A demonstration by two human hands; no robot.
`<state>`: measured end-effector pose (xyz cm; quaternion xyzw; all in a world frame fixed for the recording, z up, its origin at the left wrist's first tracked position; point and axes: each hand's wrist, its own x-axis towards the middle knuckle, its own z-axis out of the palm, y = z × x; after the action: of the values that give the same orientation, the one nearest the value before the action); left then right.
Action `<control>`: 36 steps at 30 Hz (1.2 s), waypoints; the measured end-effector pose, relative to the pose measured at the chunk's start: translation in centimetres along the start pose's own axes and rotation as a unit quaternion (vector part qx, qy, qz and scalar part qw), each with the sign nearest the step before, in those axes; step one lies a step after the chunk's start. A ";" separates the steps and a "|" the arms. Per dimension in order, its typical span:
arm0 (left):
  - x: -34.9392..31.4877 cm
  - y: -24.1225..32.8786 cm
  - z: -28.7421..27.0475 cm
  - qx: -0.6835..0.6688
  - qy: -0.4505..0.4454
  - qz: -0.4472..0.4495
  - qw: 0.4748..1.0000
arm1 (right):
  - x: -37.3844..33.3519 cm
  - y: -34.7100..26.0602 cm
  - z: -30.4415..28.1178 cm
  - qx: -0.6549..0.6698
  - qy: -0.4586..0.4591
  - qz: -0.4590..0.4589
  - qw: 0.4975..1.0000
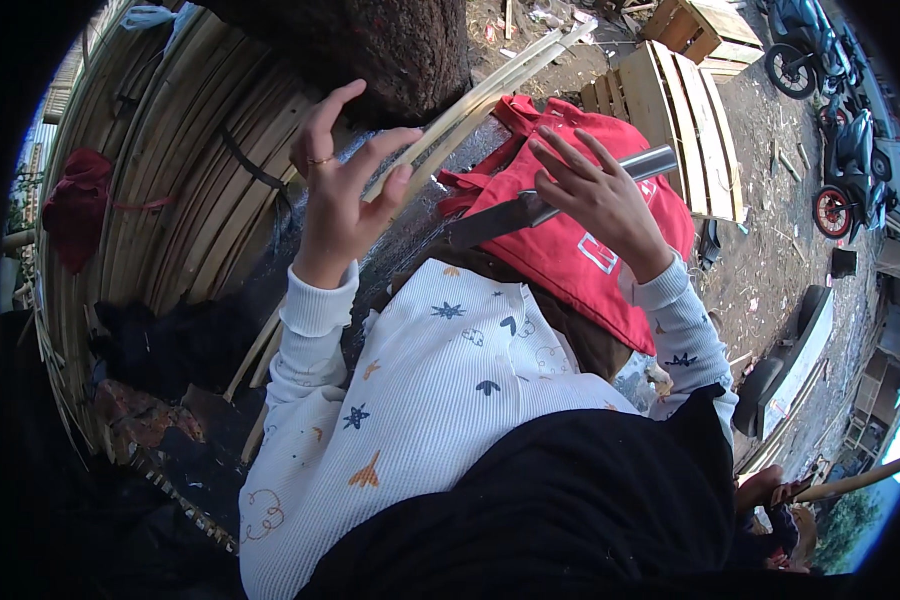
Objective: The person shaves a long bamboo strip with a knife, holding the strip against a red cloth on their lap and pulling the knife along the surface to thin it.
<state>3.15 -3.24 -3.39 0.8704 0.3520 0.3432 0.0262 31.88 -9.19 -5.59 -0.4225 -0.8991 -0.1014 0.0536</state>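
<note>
- Behind the left hand (355, 190), a tall stack of bent wooden slats (220, 225) is bound by a dark strap (250, 160); slats could be spilled towards the arm if that strap were loosened
- A red cloth bag (585, 290) is spread just beyond the lap, beneath the knife; its fabric could be nicked or snagged if the blade were dropped or drawn downwards
- Long pale split strips (510, 78) are seen at the left thumb and forefinger, slanting up past the tree trunk (410, 60); whether they are pinched cannot be told, and they could be let slip, or splinters driven into skin, if they were slid through loosely
- A broad-bladed knife with a tubular metal handle (490, 222) is seen under the right hand (610, 200), whose fingers are stretched out rather than wrapped; the thumb is hidden, so its hold cannot be told, and the handle could be twisted or dropped if barely supported
- A ring (319, 161) is worn on the left hand and could be caught by a splinter
</note>
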 end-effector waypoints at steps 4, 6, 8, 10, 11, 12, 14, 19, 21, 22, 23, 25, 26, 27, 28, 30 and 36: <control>0.6 5.0 2.8 -0.057 -0.086 0.028 0.994 | 1.0 -1.2 0.0 0.023 -0.008 -0.047 0.999; 0.9 6.1 3.6 -0.095 -0.127 0.040 0.987 | 1.3 -1.8 0.0 0.023 -0.012 -0.064 0.998; 1.2 6.3 4.1 -0.106 -0.138 0.039 0.984 | 1.4 -2.2 0.5 0.035 -0.016 -0.075 0.996; 1.4 6.6 4.6 -0.116 -0.150 0.037 0.981 | 1.3 -2.5 1.2 0.074 -0.012 -0.075 0.994; 1.5 6.7 4.8 -0.110 -0.158 0.040 0.981 | 1.4 -2.6 1.2 0.075 -0.012 -0.076 0.994; 1.5 6.9 5.0 -0.103 -0.166 0.042 0.980 | 1.5 -2.8 1.2 0.131 0.004 -0.065 0.989; 1.2 6.8 6.1 -0.106 -0.155 0.039 0.981 | 1.6 -2.9 1.4 0.189 0.019 -0.058 0.980; 1.2 6.6 6.6 -0.123 -0.142 0.034 0.982 | 1.1 -3.1 1.6 0.097 0.008 -0.060 0.993; 1.4 6.8 6.5 -0.129 -0.155 0.031 0.979 | 1.3 -3.3 1.6 0.130 0.009 -0.051 0.990; 1.3 6.8 6.6 -0.127 -0.154 0.027 0.980 | 1.4 -3.4 1.6 0.160 0.011 -0.041 0.986; 1.3 6.7 6.7 -0.122 -0.146 0.026 0.981 | 1.2 -3.4 1.8 0.162 0.011 -0.045 0.986; 1.2 5.9 6.6 -0.115 -0.140 0.025 0.983 | 0.6 -3.3 2.1 0.127 -0.030 -0.056 0.990; 0.9 4.7 6.0 -0.108 -0.134 -0.004 0.985 | 0.4 -3.2 2.0 0.129 -0.029 -0.059 0.989; 0.5 3.3 5.4 -0.101 -0.129 -0.033 0.986 | 0.2 -3.3 1.8 0.093 -0.028 -0.052 0.994; -0.8 1.4 5.3 -0.080 -0.126 -0.086 0.985 | 0.1 -3.2 1.7 0.057 -0.026 -0.050 0.997; -3.8 -2.6 5.0 -0.040 -0.219 -0.223 0.949 | -0.9 -3.0 2.2 0.071 -0.052 -0.030 0.996; -13.7 -8.5 5.2 0.075 -0.463 -0.396 0.790 | -2.1 -2.4 2.4 0.079 -0.069 0.035 0.994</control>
<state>-5.80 -4.47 -17.80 0.7088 0.6361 -0.1687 0.2541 31.32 -11.72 -8.67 -0.4543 -0.8904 0.0015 0.0287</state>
